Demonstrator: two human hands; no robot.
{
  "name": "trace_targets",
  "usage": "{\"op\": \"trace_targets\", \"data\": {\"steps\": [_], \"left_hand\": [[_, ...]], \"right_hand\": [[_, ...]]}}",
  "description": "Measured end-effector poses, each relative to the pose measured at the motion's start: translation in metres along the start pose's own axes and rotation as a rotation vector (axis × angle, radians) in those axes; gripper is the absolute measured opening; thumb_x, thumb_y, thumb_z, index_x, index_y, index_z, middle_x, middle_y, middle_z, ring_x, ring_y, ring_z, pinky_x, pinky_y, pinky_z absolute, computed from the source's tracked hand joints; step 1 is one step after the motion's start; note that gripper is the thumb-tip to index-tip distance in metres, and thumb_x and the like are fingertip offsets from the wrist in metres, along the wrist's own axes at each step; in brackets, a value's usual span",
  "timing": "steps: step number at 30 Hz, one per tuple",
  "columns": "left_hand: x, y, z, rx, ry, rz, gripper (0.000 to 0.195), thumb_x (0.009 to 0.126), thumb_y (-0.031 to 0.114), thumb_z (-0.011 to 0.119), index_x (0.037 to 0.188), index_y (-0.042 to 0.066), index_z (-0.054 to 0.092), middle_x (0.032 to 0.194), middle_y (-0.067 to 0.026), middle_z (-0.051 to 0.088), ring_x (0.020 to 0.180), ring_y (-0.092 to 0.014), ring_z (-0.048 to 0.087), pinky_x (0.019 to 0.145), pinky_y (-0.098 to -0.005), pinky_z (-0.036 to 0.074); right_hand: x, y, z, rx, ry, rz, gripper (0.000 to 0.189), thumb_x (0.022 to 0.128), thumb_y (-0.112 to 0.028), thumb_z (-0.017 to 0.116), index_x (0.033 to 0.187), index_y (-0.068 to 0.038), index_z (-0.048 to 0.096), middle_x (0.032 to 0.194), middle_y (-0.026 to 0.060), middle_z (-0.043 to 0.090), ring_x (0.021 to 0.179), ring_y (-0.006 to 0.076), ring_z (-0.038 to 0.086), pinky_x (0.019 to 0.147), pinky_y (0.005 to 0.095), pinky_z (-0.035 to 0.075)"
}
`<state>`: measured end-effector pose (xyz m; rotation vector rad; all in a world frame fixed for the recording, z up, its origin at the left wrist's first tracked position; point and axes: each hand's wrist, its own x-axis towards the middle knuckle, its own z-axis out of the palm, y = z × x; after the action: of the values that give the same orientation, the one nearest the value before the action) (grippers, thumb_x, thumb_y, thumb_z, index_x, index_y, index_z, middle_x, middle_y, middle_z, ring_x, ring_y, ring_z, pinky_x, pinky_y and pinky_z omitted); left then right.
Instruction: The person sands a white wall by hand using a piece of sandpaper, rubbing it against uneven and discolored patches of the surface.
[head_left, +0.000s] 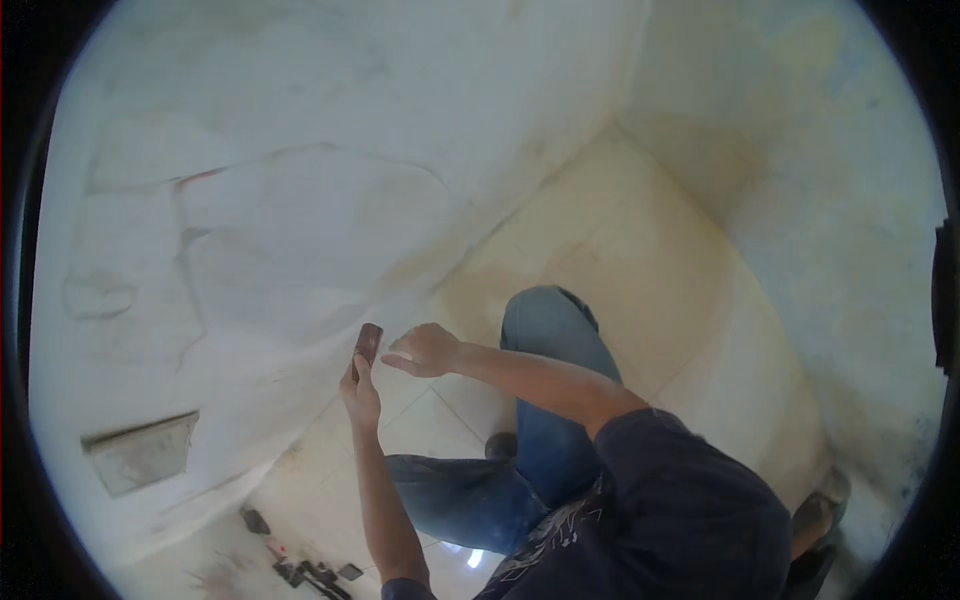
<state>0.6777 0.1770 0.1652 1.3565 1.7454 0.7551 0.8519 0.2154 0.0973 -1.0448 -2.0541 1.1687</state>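
Note:
A small reddish-brown block (367, 342), which looks like a sanding block, is gripped upright in my left hand (361, 397). My thumb lies along the block's near face. Just to its right is my right hand (429, 349), partly curled, with thumb and fingers apart and pointing at the block. A narrow gap separates that hand from the block, and nothing shows in its grasp. Beyond both hands stands a white, patchy wall (300, 247) with cracks and groove lines.
A rectangular recess (142, 452) is set low in the wall. Dark tools (311, 577) and a small dark object (255, 520) lie on the tiled floor (600, 247). A second wall (817, 187) meets the first in a corner. My bent knee (551, 319) rises beneath my right arm.

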Motion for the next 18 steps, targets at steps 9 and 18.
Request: {"op": "trace_targets", "data": {"steps": [9, 18], "left_hand": [[0.009, -0.043, 0.043, -0.45, 0.056, -0.292, 0.055, 0.099, 0.044, 0.051, 0.12, -0.006, 0.055, 0.117, -0.0123, 0.06, 0.108, -0.021, 0.056, 0.094, -0.0345, 0.041], [-0.015, -0.007, 0.073, -0.272, -0.01, -0.31, 0.06, 0.099, 0.046, 0.053, 0.122, -0.01, 0.052, 0.115, -0.0149, 0.059, 0.101, -0.018, 0.055, 0.09, -0.0313, 0.043]], "right_hand": [[-0.039, -0.047, 0.043, 0.145, -0.104, 0.47, 0.054, 0.077, -0.025, 0.068, 0.111, 0.012, 0.047, 0.087, 0.0279, 0.067, 0.083, 0.0419, 0.068, 0.075, 0.0509, 0.053], [-0.117, -0.13, 0.061, 0.664, 0.525, 0.553, 0.076, 0.084, -0.023, 0.066, 0.142, 0.002, 0.023, 0.113, 0.0318, 0.057, 0.097, 0.0459, 0.062, 0.082, 0.0513, 0.05]]}}
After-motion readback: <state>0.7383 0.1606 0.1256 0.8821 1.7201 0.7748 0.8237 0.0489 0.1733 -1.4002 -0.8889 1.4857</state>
